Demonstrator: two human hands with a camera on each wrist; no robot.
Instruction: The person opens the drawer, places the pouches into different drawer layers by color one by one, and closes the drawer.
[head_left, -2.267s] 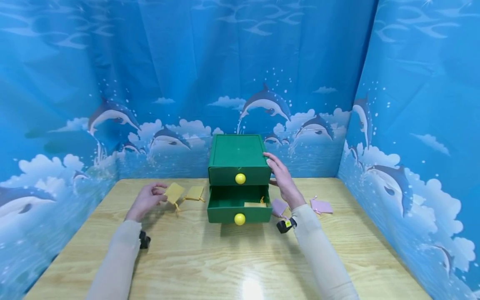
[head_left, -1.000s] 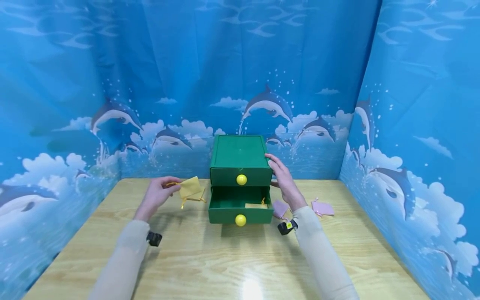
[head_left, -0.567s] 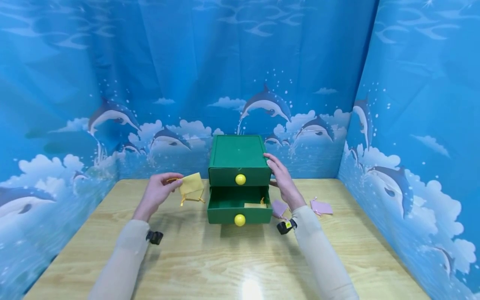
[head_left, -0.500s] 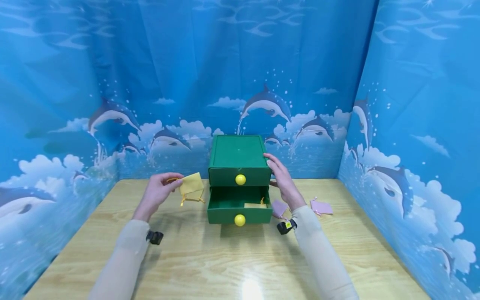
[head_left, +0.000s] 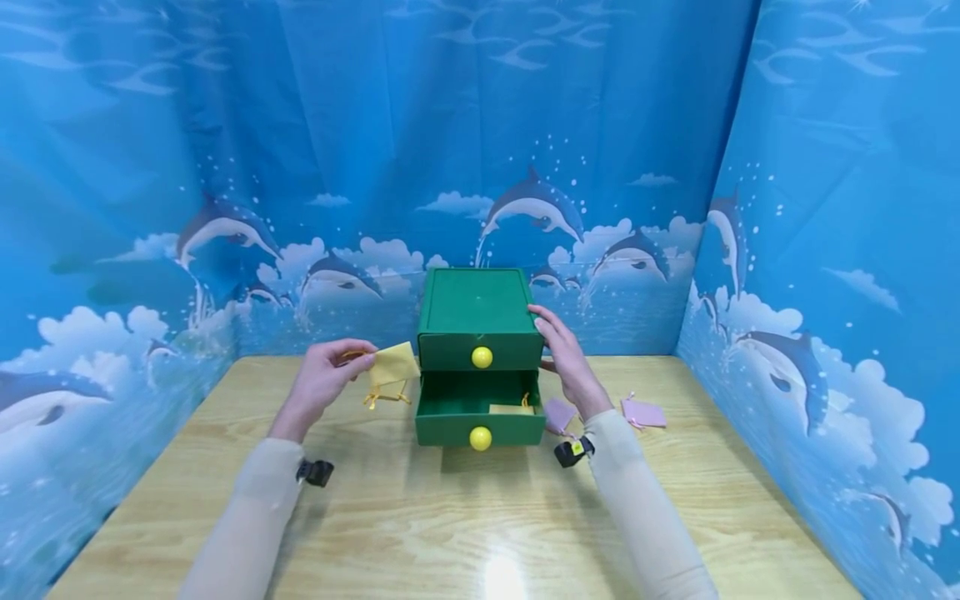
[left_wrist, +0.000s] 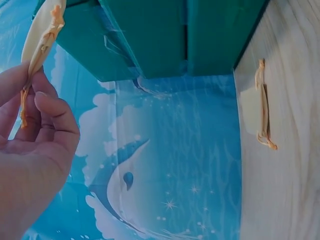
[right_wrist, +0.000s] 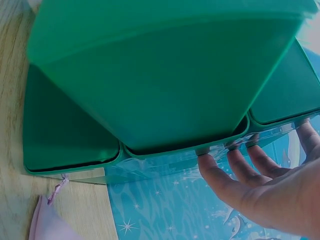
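Observation:
My left hand (head_left: 318,379) pinches a small yellow drawstring pouch (head_left: 396,364) just left of a green drawer cabinet (head_left: 476,300); in the left wrist view the pouch's cord dangles by the fingers. Below it, a second yellow pouch (left_wrist: 254,107) lies on the table. The cabinet's middle drawer (head_left: 442,431) is pulled out, and a yellow pouch (head_left: 510,410) lies inside at its right. My right hand (head_left: 570,367) rests against the cabinet's right side, fingers extended, fingertips (right_wrist: 206,161) on the wall in the right wrist view. The top drawer is pushed in.
Two lilac pouches lie on the table right of the cabinet: one (head_left: 558,414) close under my right wrist, another (head_left: 643,413) farther right. Yellow ball knobs (head_left: 480,438) stick out from the drawers. A blue dolphin-print curtain (head_left: 337,208) encloses the table's back and sides.
My left hand has picked a yellow pouch up off the table and carried it right, toward the cabinet, over the other yellow pouch. The right hand stays at the cabinet's side.

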